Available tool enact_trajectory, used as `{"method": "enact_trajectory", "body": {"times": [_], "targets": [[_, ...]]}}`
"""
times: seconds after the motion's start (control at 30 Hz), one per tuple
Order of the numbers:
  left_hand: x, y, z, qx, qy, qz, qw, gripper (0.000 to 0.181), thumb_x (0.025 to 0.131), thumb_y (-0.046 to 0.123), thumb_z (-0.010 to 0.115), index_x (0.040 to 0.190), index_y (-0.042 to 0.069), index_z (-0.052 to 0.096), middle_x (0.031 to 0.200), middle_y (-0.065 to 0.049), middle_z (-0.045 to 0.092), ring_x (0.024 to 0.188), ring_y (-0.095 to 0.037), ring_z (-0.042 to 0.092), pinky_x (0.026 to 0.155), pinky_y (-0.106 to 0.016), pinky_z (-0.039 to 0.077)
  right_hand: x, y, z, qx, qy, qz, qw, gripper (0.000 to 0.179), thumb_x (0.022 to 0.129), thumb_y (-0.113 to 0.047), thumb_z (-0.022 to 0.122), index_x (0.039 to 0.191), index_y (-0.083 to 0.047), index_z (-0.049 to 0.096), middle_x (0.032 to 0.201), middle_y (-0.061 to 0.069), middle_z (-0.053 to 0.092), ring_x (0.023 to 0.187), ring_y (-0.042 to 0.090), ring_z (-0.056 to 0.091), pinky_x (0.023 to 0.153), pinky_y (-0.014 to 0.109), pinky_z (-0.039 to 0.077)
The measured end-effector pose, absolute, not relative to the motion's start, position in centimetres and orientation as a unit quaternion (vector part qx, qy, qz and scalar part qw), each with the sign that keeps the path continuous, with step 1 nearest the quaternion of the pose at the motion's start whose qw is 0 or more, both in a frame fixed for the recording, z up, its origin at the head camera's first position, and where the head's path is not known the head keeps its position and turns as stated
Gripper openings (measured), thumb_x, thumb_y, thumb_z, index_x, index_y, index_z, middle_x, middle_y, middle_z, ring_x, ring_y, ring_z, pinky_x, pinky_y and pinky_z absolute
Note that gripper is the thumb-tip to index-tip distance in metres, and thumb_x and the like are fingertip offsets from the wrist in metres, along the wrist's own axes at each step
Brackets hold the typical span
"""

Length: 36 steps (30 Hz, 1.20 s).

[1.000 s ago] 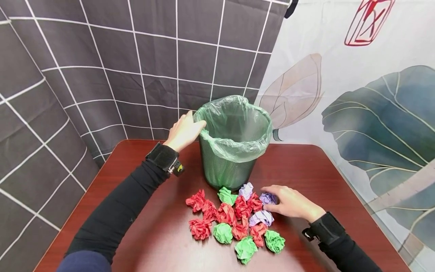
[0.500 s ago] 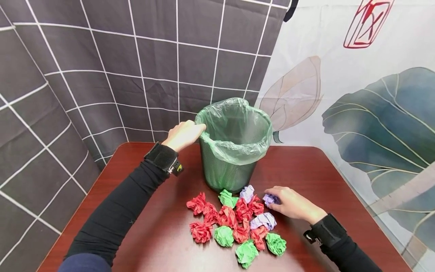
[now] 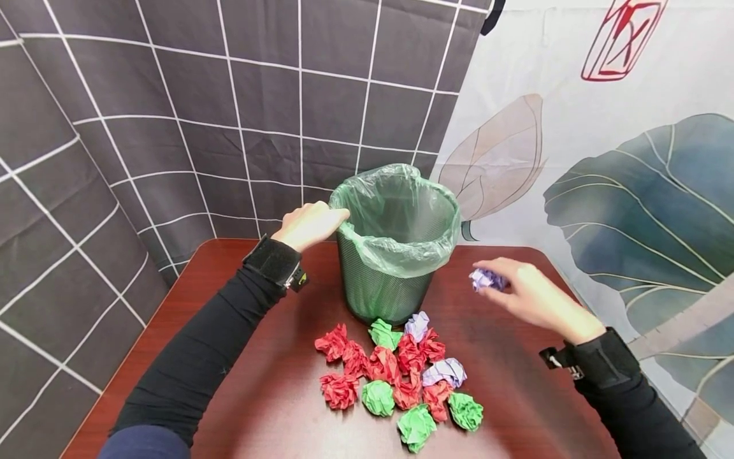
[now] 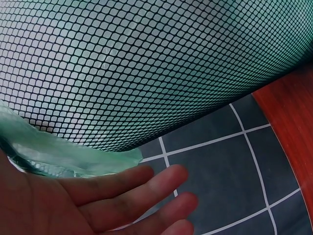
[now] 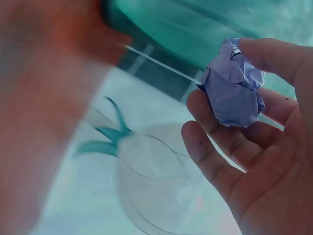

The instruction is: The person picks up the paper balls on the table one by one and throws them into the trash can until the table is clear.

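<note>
My left hand [image 3: 312, 224] holds the left rim of a mesh trash can [image 3: 387, 296], its thumb over the edge of the green plastic liner [image 3: 395, 255]. Seen from the left wrist, the fingers [image 4: 161, 186] lie outside the mesh wall. To the right of the can, my right hand [image 3: 533, 296] is raised above the table and pinches a purple crumpled paper ball [image 5: 234, 95] between thumb and fingers. On the table before the can lie several more paper balls: red ones [image 3: 338, 390], green ones [image 3: 378, 398] and light purple ones [image 3: 445, 372].
The can stands near the back of a reddish-brown table [image 3: 264, 382]. Behind it hangs a dark grid-patterned cloth [image 3: 258, 95]. A white cloth with leaf prints [image 3: 631, 204] hangs at the right.
The right hand has lifted the purple paper ball off the table and moved it up and to the right, away from the pile. The left hand stays at the can's rim.
</note>
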<state>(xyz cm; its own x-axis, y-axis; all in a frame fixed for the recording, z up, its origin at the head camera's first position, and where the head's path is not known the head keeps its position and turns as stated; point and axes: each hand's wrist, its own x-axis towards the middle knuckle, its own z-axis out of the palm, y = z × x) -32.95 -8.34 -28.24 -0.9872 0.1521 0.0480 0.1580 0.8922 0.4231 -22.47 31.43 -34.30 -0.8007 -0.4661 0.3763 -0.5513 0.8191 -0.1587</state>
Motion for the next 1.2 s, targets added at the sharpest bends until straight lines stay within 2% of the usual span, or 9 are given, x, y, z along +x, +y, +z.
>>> {"method": "enact_trajectory", "body": {"times": [0.17,0.3,0.53,0.6,0.87,1.07,1.2], "targets": [[-33.1,-8.5,-28.2,-0.081,-0.973,-0.218,0.001,0.047,0.09,0.058,0.039,0.073,0.016,0.053,0.099,-0.008,0.065,0.095,-0.03,0.061,0.082,-0.054,0.047,-23.1,31.4,-30.6,0.268,-0.934,0.117,0.207,0.046,0.084,-0.012,0.079,0.128,-0.008,0.066,0.114,0.01,0.071,0.093,0.017,0.063,0.076,0.037,0.05],[-33.2,-8.8,-28.3,-0.078,-0.973,-0.215,-0.001,0.046,0.09,0.057,0.038,0.071,0.017,0.05,0.098,-0.007,0.064,0.094,-0.029,0.061,0.081,-0.053,0.047,-23.7,30.9,-27.6,0.258,-0.934,0.117,0.219,0.047,0.085,-0.012,0.078,0.13,-0.008,0.065,0.114,0.012,0.07,0.096,0.023,0.063,0.078,0.042,0.048],[-33.2,-8.9,-28.5,-0.073,-0.974,-0.214,-0.006,0.047,0.09,0.057,0.037,0.07,0.017,0.051,0.097,-0.008,0.064,0.093,-0.029,0.061,0.08,-0.053,0.047,-25.4,28.9,-23.3,0.273,-0.924,0.127,0.236,0.048,0.086,-0.013,0.078,0.133,-0.01,0.064,0.115,0.011,0.07,0.09,0.021,0.062,0.075,0.027,0.045],[-33.2,-8.9,-28.5,-0.073,-0.974,-0.214,-0.007,0.047,0.09,0.057,0.037,0.07,0.017,0.051,0.097,-0.008,0.064,0.093,-0.029,0.061,0.081,-0.053,0.047,-26.1,28.0,-22.4,0.287,-0.919,0.131,0.236,0.048,0.088,-0.014,0.077,0.133,-0.01,0.063,0.117,0.013,0.069,0.09,0.023,0.062,0.076,0.027,0.045],[-33.1,-8.7,-28.6,-0.072,-0.974,-0.216,-0.011,0.048,0.09,0.057,0.037,0.073,0.016,0.057,0.102,-0.007,0.066,0.098,-0.03,0.063,0.084,-0.055,0.048,-29.3,23.4,-20.8,0.332,-0.918,0.123,0.178,0.042,0.094,-0.02,0.07,0.134,-0.009,0.062,0.119,0.015,0.068,0.098,0.026,0.063,0.086,0.044,0.047],[-33.2,-8.4,-28.6,-0.075,-0.973,-0.216,-0.012,0.046,0.09,0.056,0.036,0.07,0.017,0.051,0.097,-0.007,0.065,0.094,-0.029,0.062,0.081,-0.053,0.048,-31.1,20.9,-21.1,0.336,-0.93,0.094,0.118,0.043,0.096,-0.024,0.067,0.136,-0.008,0.061,0.12,0.014,0.068,0.101,0.026,0.064,0.09,0.046,0.049],[-33.2,-8.2,-28.4,-0.072,-0.974,-0.216,-0.008,0.049,0.09,0.057,0.037,0.075,0.016,0.058,0.106,-0.007,0.067,0.098,-0.03,0.063,0.084,-0.055,0.048,-31.6,20.1,-21.7,0.333,-0.934,0.08,0.097,0.043,0.095,-0.024,0.067,0.135,-0.008,0.061,0.119,0.013,0.069,0.099,0.025,0.064,0.089,0.046,0.05]]}}
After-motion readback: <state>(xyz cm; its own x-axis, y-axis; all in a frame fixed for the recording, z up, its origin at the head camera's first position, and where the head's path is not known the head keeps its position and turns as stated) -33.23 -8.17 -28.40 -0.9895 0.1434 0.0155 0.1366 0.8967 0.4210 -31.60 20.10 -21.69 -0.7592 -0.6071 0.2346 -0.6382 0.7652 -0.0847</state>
